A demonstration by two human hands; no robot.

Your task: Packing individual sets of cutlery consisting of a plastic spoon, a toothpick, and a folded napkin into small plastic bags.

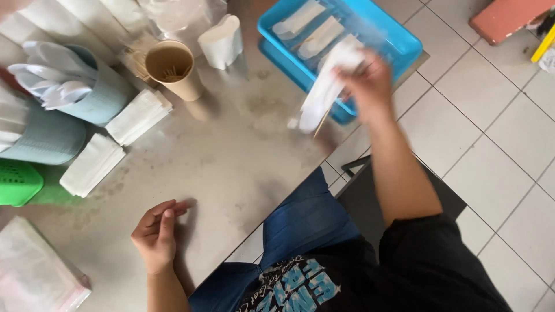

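A grey, stained metal surface (pixel 231 167) carries a blue plastic tray (pixel 399 43), a tan paper cup of toothpicks (pixel 172 68), two pale teal containers of white plastic spoons (pixel 87 86), stacks of white paper napkins (pixel 139 115), a green plastic basket (pixel 17 182) and a clear plastic packet (pixel 34 271). The left hand (pixel 156 234) rests on it.

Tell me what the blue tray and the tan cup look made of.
Blue tray: likely moulded plastic, with a smooth glossy wall and even colour. Tan cup: probably paper or card, matte, thin-rimmed, holding thin sticks. The right hand holds a white packet over the tray.
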